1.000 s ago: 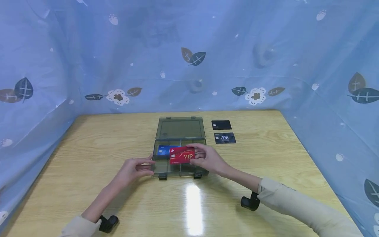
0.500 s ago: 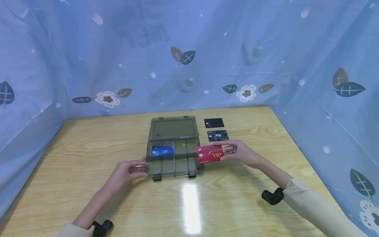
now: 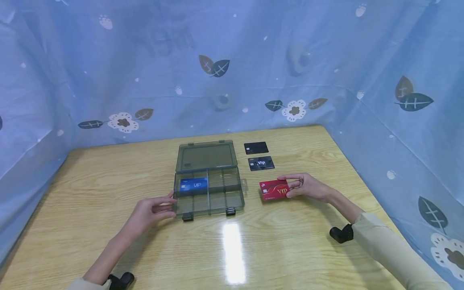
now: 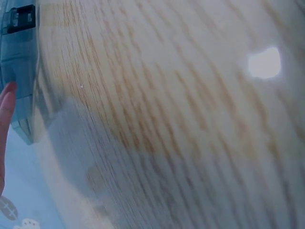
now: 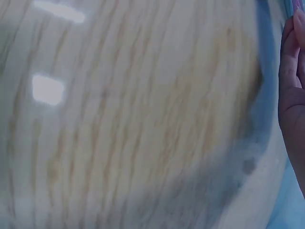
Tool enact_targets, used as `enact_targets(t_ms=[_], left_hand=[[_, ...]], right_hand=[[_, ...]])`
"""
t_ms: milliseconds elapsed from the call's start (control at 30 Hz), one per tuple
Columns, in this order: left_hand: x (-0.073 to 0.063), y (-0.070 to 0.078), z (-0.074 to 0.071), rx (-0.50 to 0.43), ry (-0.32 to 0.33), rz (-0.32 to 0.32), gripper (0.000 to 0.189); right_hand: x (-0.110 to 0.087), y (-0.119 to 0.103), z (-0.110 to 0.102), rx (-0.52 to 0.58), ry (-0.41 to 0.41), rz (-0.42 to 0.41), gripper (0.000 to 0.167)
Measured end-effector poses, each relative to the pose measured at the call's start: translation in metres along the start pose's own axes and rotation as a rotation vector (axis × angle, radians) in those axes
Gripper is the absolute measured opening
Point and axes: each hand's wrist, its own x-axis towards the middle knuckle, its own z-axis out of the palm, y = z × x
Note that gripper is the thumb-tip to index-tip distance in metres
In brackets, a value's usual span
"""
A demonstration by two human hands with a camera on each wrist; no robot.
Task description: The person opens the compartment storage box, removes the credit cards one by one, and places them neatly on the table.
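Note:
My right hand [image 3: 308, 187] pinches a red VIP card [image 3: 272, 190] by its right end, close over the table to the right of the box. At the left, my left hand [image 3: 150, 213] rests its fairly straight fingers against the side of a clear grey divided plastic box [image 3: 217, 202]. The box's lid [image 3: 207, 156] lies folded back. A blue VIP card [image 3: 193, 185] is in the upper left part of the box. In the left wrist view a finger [image 4: 5, 109] touches the box wall. The right wrist view shows part of the right hand [image 5: 293, 81] at the edge.
Behind the red card, a black card [image 3: 256, 148] and a dark Vip card [image 3: 261, 163] lie on the wooden table [image 3: 282, 241]. A blue patterned cloth [image 3: 163, 72] encloses the back and sides. Two black latches [image 3: 187, 216] are on the box's front edge.
The right hand has carried the red card from over the box rightward to the table beside it. The blue card shows fully now. The left hand stays at the box; the head view shifted.

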Motion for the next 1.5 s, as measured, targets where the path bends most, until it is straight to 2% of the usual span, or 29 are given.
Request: enact_targets(t_ms=[200,367,733,1033,1333,1500], left_hand=[[-0.001,0.000,-0.001,0.010,0.007,0.013,0.040],[-0.001,-0.001,-0.001,-0.025,-0.009,0.016,0.040],[-0.003,0.000,0.001,-0.015,-0.001,-0.004,0.041],[-0.002,0.000,-0.001,-0.031,-0.008,-0.020,0.042],[-0.002,0.000,-0.001,-0.034,-0.008,-0.014,0.041],[-0.002,0.000,0.000,-0.045,-0.011,-0.017,0.041]], right_hand=[[0.003,0.004,-0.008,0.021,-0.004,-0.011,0.067],[0.008,0.008,-0.012,-0.025,0.027,-0.024,0.066],[0.023,0.008,-0.012,-0.108,0.073,-0.053,0.065],[0.029,0.001,-0.013,-0.111,0.049,-0.080,0.063],[0.032,0.000,-0.013,-0.186,0.042,-0.116,0.060],[0.033,0.001,-0.013,-0.188,0.056,-0.120,0.060]])
